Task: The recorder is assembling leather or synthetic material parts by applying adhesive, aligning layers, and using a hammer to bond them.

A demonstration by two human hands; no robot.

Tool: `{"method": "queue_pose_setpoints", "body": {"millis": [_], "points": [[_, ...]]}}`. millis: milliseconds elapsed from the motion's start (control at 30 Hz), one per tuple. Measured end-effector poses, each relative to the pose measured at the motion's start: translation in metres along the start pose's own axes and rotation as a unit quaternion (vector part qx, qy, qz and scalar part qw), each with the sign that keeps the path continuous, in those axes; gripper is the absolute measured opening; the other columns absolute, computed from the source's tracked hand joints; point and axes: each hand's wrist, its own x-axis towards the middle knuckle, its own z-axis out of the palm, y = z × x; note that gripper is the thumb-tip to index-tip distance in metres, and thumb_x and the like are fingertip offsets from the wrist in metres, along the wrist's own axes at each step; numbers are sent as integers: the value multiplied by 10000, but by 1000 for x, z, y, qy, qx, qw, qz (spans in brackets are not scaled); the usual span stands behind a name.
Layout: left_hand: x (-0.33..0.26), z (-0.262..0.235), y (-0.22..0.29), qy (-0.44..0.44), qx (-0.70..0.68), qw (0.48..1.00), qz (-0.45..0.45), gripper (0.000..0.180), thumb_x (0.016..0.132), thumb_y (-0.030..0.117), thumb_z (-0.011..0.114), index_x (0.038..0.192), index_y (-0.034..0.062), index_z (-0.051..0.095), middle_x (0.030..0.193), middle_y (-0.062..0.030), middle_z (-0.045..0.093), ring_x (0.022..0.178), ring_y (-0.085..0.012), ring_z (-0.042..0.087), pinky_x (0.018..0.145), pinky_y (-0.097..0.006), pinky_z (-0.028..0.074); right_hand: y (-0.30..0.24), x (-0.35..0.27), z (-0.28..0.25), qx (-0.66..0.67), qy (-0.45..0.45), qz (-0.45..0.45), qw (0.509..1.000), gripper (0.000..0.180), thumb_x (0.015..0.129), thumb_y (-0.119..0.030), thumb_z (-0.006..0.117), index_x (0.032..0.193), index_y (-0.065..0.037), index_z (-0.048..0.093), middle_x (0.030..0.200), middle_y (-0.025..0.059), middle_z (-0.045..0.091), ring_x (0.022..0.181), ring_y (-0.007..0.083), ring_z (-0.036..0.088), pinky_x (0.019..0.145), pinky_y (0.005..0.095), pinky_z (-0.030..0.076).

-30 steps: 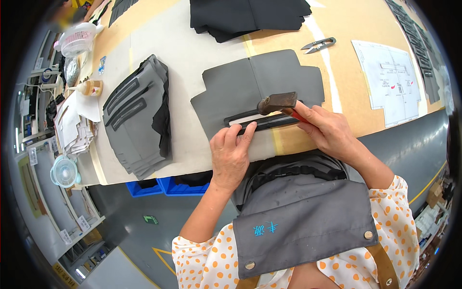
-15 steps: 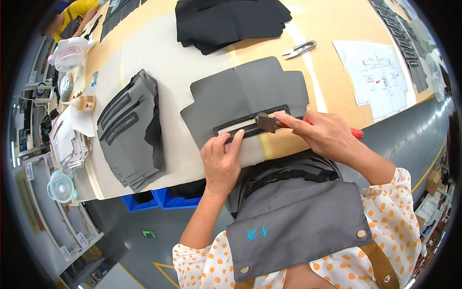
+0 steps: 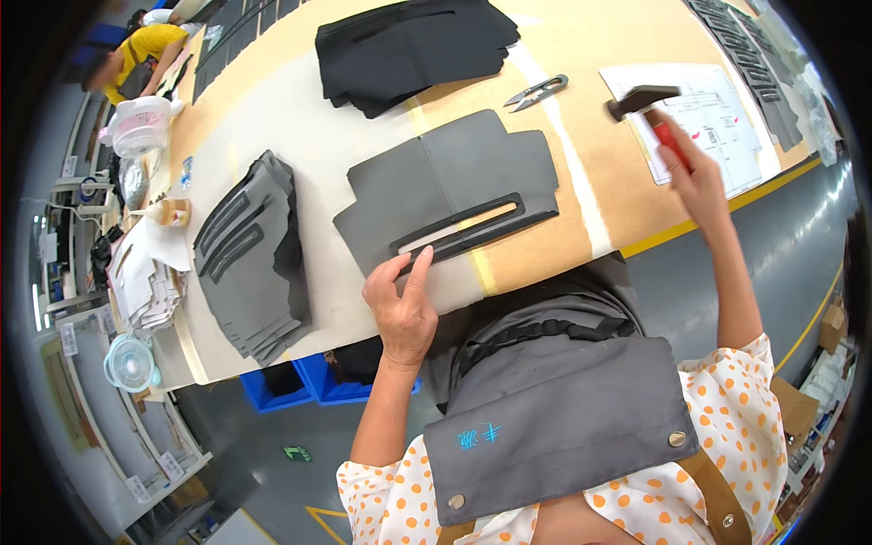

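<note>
Grey panel, flat on the table near its front edge: it could skew, since only the left hand steadies it, fingers extended, tips beside the slot. Hammer, grasped in the curled right hand and seen over the pattern: a misaimed blow could dent the panel or bruise the left fingertips, lying so close. Surroundings: grey floor, co-worker at far left, blue bins below; on the pale, tape-lined tabletop, black stack, grey stack, bottle, snips.
</note>
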Motion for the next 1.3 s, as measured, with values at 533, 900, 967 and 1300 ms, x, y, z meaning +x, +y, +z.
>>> {"method": "queue_pose_setpoints", "body": {"millis": [533,900,967,1300], "points": [[16,-2,11,-55,31,998,-2,337,915,99,704,1250,134,713,1182,-71,593,1120,-277,542,972,-398,426,-69,-23,88,-60,-135,-348,926,483,803,-198,807,1251,-92,659,1185,43,632,1105,248,596,973,391,466],[24,-11,4,38,-47,996,-69,404,844,149,793,1231,83,698,1104,-100,670,1071,-295,596,1015,-412,427,-69,-1,93,-133,-98,-461,872,344,779,-73,710,1121,-61,671,1087,45,655,1027,220,620,950,391,483],[21,-20,-23,11,1,999,-38,378,838,116,793,1205,74,710,1095,-94,681,1037,-272,619,1000,-398,448,-82,10,87,-59,-72,-421,902,244,827,-56,700,1070,-71,682,1007,53,674,954,244,646,882,379,514],[244,-61,-87,20,-345,905,-249,501,878,64,775,1346,10,605,809,31,620,740,-46,536,679,-203,420,-125,197,70,223,-84,-125,963,182,971,-113,662,1135,-38,694,937,108,725,839,232,685,785,306,540]]}}
